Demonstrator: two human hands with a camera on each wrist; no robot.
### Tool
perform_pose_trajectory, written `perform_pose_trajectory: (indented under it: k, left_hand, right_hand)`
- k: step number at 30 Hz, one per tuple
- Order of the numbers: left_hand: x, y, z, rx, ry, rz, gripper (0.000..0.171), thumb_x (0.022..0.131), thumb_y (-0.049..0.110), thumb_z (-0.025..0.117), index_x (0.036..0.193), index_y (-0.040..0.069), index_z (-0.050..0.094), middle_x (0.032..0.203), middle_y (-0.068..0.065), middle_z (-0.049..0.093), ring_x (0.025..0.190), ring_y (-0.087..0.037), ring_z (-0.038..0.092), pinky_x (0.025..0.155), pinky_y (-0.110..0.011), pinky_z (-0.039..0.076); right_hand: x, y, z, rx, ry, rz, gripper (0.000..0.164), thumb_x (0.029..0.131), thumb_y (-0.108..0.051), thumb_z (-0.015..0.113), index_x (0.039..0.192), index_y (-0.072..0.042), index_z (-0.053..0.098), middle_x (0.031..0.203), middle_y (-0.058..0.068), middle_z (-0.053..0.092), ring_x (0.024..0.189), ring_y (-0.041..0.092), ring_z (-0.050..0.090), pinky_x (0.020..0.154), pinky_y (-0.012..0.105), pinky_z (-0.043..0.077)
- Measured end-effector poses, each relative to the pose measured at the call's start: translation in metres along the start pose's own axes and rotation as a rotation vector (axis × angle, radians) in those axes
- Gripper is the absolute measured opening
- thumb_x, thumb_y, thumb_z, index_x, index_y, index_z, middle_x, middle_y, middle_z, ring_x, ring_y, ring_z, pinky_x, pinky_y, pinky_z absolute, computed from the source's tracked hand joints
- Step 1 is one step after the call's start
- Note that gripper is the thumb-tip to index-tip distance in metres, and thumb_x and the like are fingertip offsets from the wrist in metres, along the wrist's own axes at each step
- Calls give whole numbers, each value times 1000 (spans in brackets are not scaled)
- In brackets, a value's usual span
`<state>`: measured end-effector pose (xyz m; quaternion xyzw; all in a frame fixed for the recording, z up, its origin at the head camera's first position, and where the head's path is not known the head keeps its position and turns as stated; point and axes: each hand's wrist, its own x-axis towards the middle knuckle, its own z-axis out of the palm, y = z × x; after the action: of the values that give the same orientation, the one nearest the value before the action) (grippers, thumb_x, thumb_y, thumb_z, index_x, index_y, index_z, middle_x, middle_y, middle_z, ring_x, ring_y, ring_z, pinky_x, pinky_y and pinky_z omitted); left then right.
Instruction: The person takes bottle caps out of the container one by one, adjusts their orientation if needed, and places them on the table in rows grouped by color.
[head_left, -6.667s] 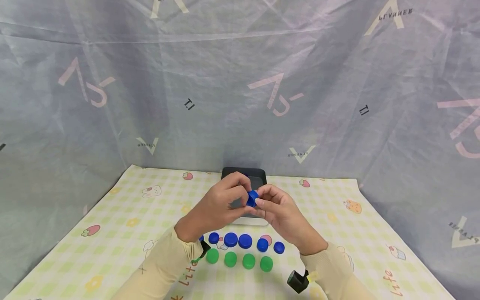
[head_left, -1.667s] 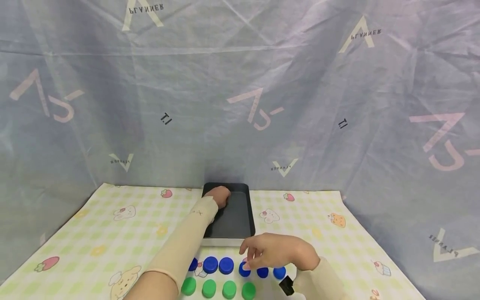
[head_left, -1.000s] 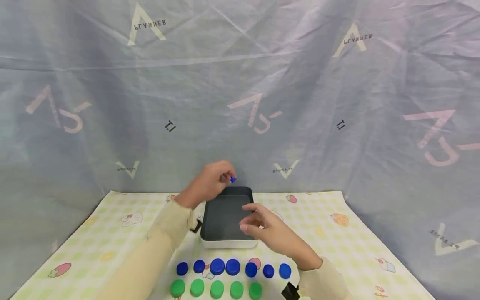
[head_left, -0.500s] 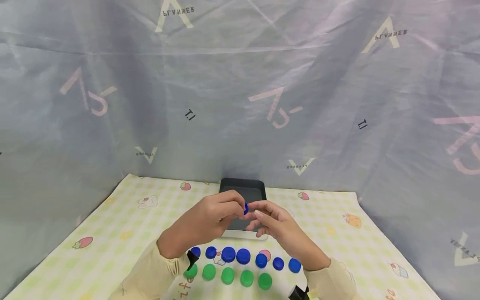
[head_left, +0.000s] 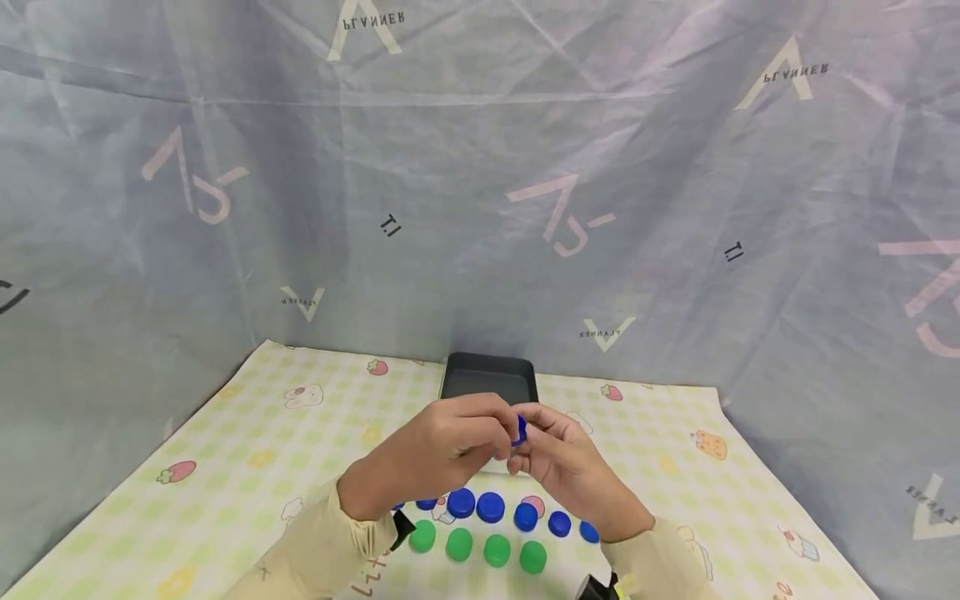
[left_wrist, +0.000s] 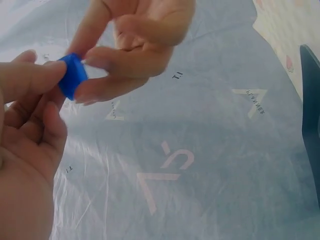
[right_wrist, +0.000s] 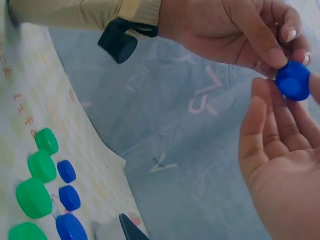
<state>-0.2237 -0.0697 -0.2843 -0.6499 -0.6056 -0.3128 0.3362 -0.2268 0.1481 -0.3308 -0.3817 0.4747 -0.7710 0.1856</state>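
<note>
A blue bottle cap [head_left: 521, 428] is held between both hands in front of the tray. My left hand [head_left: 442, 446] pinches it from the left, its thumb on the cap [right_wrist: 293, 81] in the right wrist view. From the other side my right hand [head_left: 573, 467] grips the same cap, and its fingertips meet the cap's edge [left_wrist: 73, 77] in the left wrist view. Below the hands lie a row of several blue caps [head_left: 491, 507] and a nearer row of several green caps [head_left: 497, 550]. My left forearm partly hides the left ends of these rows.
Behind the hands stands a dark rectangular tray [head_left: 491, 364] with a pale outside, its front part hidden by them. A checked cloth [head_left: 315, 442] covers the table. A grey printed curtain [head_left: 450, 275] hangs along the back and sides.
My left hand carried the blue cap from the tray's far end to my right hand, which now grips it too. Since the oldest frame the blue row has gained a cap at its right end.
</note>
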Motion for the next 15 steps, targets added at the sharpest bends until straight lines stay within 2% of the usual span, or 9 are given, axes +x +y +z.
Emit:
perform_pose_trajectory:
  k: [5, 8, 11, 15]
  left_hand:
    - [1, 0, 3, 133, 42, 16, 20, 83, -10, 72, 82, 9, 65, 92, -2, 64, 89, -17, 59, 85, -24, 51]
    - [0, 0, 4, 170, 28, 3, 16, 88, -5, 68, 82, 10, 66, 90, -1, 66, 91, -17, 59, 86, -26, 50]
    - [-1, -1, 4, 193, 5, -21, 12, 89, 0, 70, 84, 10, 68, 92, 0, 67, 95, -17, 60, 88, -26, 50]
    - [-1, -3, 3, 209, -12, -47, 13, 83, 1, 77, 90, 10, 71, 97, 0, 69, 103, -18, 63, 93, -28, 50]
  right_hand:
    - [0, 2, -2, 161, -84, -81, 29, 107, -2, 36, 128, -6, 56, 116, 5, 62, 103, 17, 62, 92, 28, 51]
    - [-1, 1, 0, 182, -102, -107, 31, 106, 1, 36, 129, -6, 55, 117, 6, 60, 106, 18, 61, 96, 30, 50]
    - [0, -2, 2, 132, -55, -122, 33, 104, 4, 37, 128, -6, 57, 119, 6, 60, 107, 18, 61, 97, 29, 50]
    - [-1, -9, 3, 8, 41, -136, 32, 103, 5, 41, 126, -7, 59, 114, 4, 61, 101, 14, 62, 93, 26, 51]
